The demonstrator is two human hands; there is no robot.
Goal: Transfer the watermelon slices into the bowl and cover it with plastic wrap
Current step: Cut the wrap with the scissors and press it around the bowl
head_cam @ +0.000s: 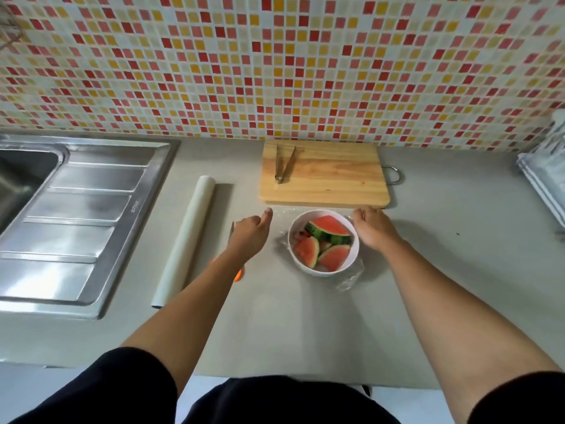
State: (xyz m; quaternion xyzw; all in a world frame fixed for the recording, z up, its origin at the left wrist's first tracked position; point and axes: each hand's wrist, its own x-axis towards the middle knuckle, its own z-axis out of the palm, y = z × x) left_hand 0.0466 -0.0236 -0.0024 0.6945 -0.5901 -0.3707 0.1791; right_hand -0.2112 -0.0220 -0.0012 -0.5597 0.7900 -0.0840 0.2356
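A white bowl (351, 258) stands on the counter in front of the wooden cutting board (330, 179) and holds several watermelon slices (328, 229). A clear sheet of plastic wrap (350, 278) lies over and around the bowl, crumpled at its near right side. My left hand (250, 234) is just left of the bowl, thumb pointing away, and pinches the wrap's far left edge. My right hand (371, 228) is at the bowl's far right rim with its fingers curled on the wrap's far right edge. The white roll of wrap (189, 240) lies further left.
Wooden tongs (284, 163) lie on the board's left part. A knife with an orange handle (238, 275) lies under my left forearm. A steel sink and drainboard (76, 215) fill the left. A white rack (547, 172) stands at the right edge. A tiled wall is behind.
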